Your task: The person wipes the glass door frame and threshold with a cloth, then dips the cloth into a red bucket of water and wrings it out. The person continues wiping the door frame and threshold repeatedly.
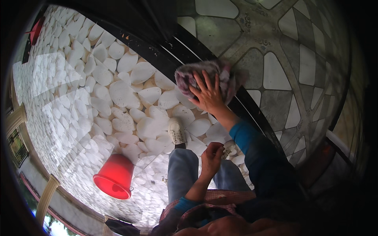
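My right hand (209, 93) lies flat with its fingers spread on a fluffy, mottled purple-grey cloth (185, 76), pressing it against the dark metal sill track (244, 101). Bunched folds of the cloth stick out to the right of the hand. My left hand (211, 158) is in front of my knees with its fingers curled in; whether anything is inside them is hidden. A red bucket (118, 173) stands on the floor to the left of my legs.
White pebble-patterned flooring (130, 98) spreads out to the left, shiny with reflections. Beyond the track is a grey-and-white patterned floor (275, 72). My white shoe (176, 131) rests near the track. A dark door frame (153, 19) rises at the top. Beige pillars (47, 196) line the far left.
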A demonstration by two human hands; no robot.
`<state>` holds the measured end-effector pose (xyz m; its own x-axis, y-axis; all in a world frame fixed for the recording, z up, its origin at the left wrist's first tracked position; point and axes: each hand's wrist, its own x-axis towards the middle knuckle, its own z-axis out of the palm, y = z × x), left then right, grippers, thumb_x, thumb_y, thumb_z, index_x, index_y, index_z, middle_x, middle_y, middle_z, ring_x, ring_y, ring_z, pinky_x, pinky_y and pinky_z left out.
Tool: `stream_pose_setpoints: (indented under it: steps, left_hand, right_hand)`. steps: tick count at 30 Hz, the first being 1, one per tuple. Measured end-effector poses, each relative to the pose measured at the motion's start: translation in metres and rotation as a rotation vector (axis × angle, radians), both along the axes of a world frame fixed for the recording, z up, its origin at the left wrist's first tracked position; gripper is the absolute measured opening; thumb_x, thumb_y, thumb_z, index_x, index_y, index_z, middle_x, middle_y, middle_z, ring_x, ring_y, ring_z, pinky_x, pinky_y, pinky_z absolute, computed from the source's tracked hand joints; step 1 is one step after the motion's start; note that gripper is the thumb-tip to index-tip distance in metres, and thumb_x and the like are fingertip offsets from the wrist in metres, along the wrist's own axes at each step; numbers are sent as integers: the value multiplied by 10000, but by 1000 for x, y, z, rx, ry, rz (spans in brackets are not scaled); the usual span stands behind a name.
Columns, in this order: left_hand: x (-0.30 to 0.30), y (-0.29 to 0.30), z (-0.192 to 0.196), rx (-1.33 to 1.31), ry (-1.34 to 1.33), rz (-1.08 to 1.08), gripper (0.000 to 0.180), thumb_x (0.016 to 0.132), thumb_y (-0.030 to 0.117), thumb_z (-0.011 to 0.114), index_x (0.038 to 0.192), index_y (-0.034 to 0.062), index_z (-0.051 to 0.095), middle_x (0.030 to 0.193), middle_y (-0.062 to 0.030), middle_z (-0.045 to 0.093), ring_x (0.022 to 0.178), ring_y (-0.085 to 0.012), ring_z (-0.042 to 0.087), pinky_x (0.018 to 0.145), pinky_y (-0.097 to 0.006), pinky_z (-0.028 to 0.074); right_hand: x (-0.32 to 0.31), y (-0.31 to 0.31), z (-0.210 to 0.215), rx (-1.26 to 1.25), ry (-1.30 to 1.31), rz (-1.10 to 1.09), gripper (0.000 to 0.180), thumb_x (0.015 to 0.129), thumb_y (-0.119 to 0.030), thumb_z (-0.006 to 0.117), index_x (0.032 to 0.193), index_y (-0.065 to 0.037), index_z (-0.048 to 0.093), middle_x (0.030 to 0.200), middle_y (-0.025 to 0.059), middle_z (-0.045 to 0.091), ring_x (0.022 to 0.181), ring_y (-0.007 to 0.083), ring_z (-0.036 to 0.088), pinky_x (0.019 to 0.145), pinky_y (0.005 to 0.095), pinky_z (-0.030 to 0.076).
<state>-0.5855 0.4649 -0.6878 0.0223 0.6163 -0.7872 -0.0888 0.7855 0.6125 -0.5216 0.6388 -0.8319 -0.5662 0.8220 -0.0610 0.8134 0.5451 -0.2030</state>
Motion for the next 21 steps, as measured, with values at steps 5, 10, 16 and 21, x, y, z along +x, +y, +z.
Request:
stream_pose_setpoints:
  steps: [5, 10, 16, 21]
  left_hand:
    - [12, -4, -1, -20, -33, -22, 154, 910, 141, 601, 995, 12, 606, 849, -105, 692, 764, -173, 682, 682, -296, 528]
    - [21, -7, -2, -4, -45, -79, 142, 913, 110, 589, 1001, -1, 602, 881, -91, 696, 783, -154, 683, 672, -274, 532]
    - [26, -8, -2, -69, -86, -17, 140, 914, 97, 591, 1013, 2, 619, 898, -76, 694, 766, -151, 672, 656, -256, 504]
    - [24, -11, -7, 74, 34, -99, 172, 917, 134, 583, 1007, -9, 613, 887, -97, 694, 760, -170, 687, 653, -269, 527]
  right_hand:
    - [138, -133, 18, -58, -22, -69, 371, 695, -363, 738, 1039, -253, 653, 1510, 102, 338, 1402, 382, 264, 1050, 734, 178]
    - [222, -183, 51, -241, 153, -196, 323, 626, -138, 740, 939, -210, 707, 1340, 72, 501, 1196, 371, 457, 997, 578, 390]
    - [123, -29, 45, -46, 419, -252, 500, 607, 12, 721, 1068, -182, 698, 1271, 86, 515, 1069, 345, 518, 862, 453, 481]
    - [-5, 70, 13, -55, 230, -399, 618, 766, -471, 704, 1330, -281, 538, 1493, 134, 318, 1355, 402, 283, 1022, 736, 220]
